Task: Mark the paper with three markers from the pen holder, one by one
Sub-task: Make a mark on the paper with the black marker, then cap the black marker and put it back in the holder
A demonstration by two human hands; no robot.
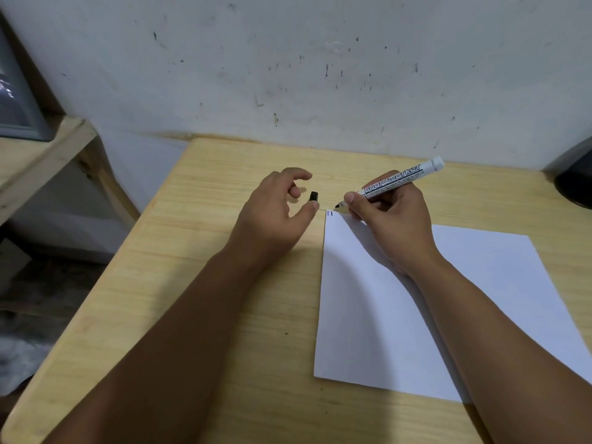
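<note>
White rectangular paper sheet (pixel 416 315) lying flat on the pale wooden table (pixel 224 315), small dark strokes (pixel 330 213) already sitting at its far left corner; right hand (pixel 394 225) pinching the uncapped white board marker (pixel 397 182), black tip hovering just beside those strokes; left hand (pixel 275 213) curling loosely, fingers apart, beside the small black cap (pixel 314 196), gripping nothing; bracing the wrist on the sheet, lowering the tip lightly, keeping the cap within reach; pen holder not showing.
</note>
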